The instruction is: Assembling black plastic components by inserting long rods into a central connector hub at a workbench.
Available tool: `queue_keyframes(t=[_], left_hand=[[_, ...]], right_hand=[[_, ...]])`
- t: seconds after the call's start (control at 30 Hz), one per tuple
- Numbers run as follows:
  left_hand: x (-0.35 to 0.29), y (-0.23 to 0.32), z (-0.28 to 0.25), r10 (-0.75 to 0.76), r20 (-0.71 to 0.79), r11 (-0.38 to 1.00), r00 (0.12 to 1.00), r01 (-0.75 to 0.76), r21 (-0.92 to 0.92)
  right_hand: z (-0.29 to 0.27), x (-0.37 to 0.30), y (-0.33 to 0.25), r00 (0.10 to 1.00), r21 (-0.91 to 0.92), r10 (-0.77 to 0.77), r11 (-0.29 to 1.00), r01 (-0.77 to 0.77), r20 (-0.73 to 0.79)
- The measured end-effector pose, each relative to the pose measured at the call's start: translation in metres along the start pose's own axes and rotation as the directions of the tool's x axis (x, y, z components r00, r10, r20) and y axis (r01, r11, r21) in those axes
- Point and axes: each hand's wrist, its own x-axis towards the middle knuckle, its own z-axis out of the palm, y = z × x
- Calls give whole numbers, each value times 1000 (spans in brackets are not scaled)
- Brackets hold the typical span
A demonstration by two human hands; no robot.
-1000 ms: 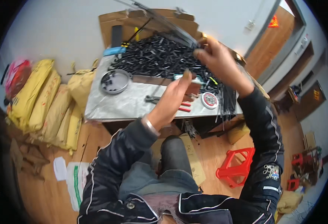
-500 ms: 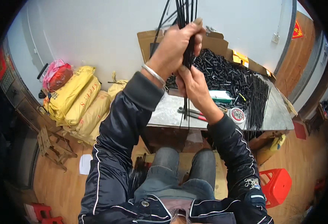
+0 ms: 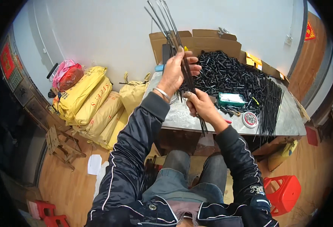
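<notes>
A bundle of thin black rods (image 3: pixel 188 80) slants in front of me over the table's near side, with its upper ends fanned out toward the upper left. My left hand (image 3: pixel 174 72) is loosely around its upper part, thumb on one side and fingers partly stretched on the other. Lower down, my right hand (image 3: pixel 204 108) has its fingers closed around the same rods, whose lower ends stick out beneath it. Behind my hands, a large heap of short black tube-like pieces (image 3: pixel 227 72) covers much of the grey tabletop (image 3: pixel 181 119).
More thin black rods (image 3: pixel 270 106) lie at the table's right edge. Near them are a round tub (image 3: pixel 250 120) of small metal parts and a green box (image 3: pixel 230 99). Cardboard (image 3: pixel 212 42) stands behind the heap. Yellow sacks (image 3: pixel 85 102) are stacked left; a red stool (image 3: pixel 283 195) stands right.
Both hands have come down with the rods, which now tilt to the upper left. The left hand's grip has loosened and its fingers have spread. The right hand has slid nearer the lower ends.
</notes>
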Motion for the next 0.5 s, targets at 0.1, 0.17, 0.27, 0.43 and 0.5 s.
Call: queue_keyframes(t=[0.1,0.17,0.27,0.43,0.5], left_hand=[[5,22,0,-39,23,997,999,37,65],[5,26,-1,-92,-12,985,996,93,143],[2,19,3,-189,76,973,979,177,145],[-2,5,-4,-295,149,956,944,291,46],[-1,-7,-4,-274,78,961,959,268,70]], right_hand=[[3,-22,-31,1000,42,0,999,0,-14],[1,-36,-28,997,86,-18,996,24,-76],[-5,-48,-19,987,107,-50,992,67,-155],[-8,-56,-8,973,107,-88,988,113,-212],[-13,-57,-6,971,145,-101,980,134,-216]])
